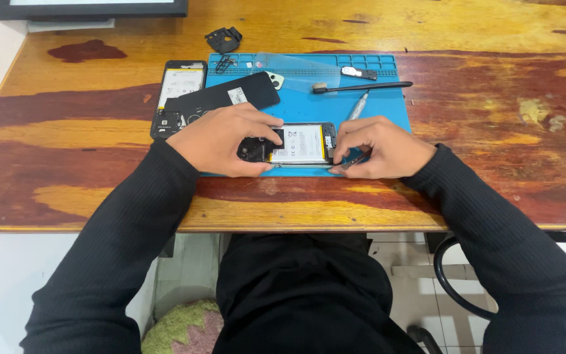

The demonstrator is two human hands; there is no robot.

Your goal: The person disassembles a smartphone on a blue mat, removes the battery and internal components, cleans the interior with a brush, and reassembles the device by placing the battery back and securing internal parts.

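An opened phone (298, 144) lies face down on the blue work mat (388, 105), its white battery showing. My left hand (221, 139) grips the phone's camera end, thumb across the top. My right hand (380, 145) rests at the phone's other end, fingertips on its edge, and a thin metal tool (348, 162) pokes out from under the fingers along the phone's lower edge.
A second opened phone (177, 98) and a black back cover (227, 96) lie at the mat's left. A black brush (361, 86), a screwdriver (356, 105), a clear film and small parts sit on the mat. A black bracket (224, 39) and monitor base (90, 9) are farther back.
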